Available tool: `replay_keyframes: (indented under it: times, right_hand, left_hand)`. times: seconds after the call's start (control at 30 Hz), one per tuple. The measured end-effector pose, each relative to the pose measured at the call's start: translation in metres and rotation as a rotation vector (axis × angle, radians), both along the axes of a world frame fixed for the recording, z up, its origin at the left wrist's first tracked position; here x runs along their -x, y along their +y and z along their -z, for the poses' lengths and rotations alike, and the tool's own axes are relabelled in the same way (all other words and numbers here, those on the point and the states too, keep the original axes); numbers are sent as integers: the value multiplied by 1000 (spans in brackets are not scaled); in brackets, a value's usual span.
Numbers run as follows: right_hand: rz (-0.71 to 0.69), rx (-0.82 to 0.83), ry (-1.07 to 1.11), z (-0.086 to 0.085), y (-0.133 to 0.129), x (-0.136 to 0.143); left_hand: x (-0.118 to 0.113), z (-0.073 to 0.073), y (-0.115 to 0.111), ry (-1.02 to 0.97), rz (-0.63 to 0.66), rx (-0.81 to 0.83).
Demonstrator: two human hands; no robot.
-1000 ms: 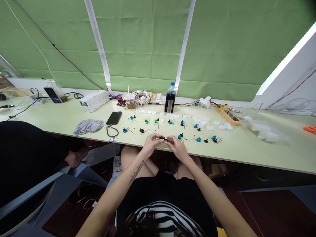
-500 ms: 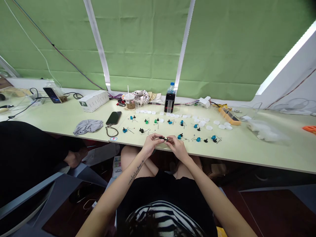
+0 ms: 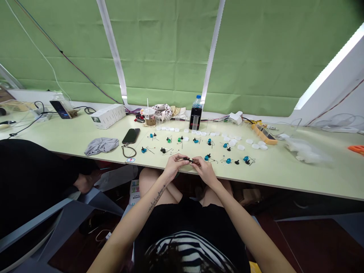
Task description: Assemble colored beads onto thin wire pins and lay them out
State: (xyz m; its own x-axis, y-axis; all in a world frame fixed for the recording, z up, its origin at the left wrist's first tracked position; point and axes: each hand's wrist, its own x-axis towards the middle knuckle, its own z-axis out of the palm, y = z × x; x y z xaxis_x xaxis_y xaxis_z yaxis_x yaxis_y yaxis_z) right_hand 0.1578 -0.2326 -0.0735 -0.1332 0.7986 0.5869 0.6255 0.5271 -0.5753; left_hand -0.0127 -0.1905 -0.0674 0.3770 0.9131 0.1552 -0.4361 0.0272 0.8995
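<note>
Near the front edge of the pale green table, my left hand and my right hand almost meet, fingers pinched. Between them is a small black part, gripped from both sides; its details are too small to tell. Beyond my hands lie several small sets of blue, green and black pieces with thin metal pins, among them a blue piece, a green piece and a black piece. Several white round caps are spread behind them.
A dark phone and grey cloth lie left. Farther back are a white box, a drink cup and a phone propped on a bottle. A yellow case and plastic bag lie right. Another person's dark sleeve is far left.
</note>
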Motion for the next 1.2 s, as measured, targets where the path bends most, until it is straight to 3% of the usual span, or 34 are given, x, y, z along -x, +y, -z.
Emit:
replay_keyframes:
  times: [1.2]
  right_hand:
    - [-5, 13, -3, -2, -1, 1]
  left_hand:
    - [0, -2, -1, 15, -13, 1]
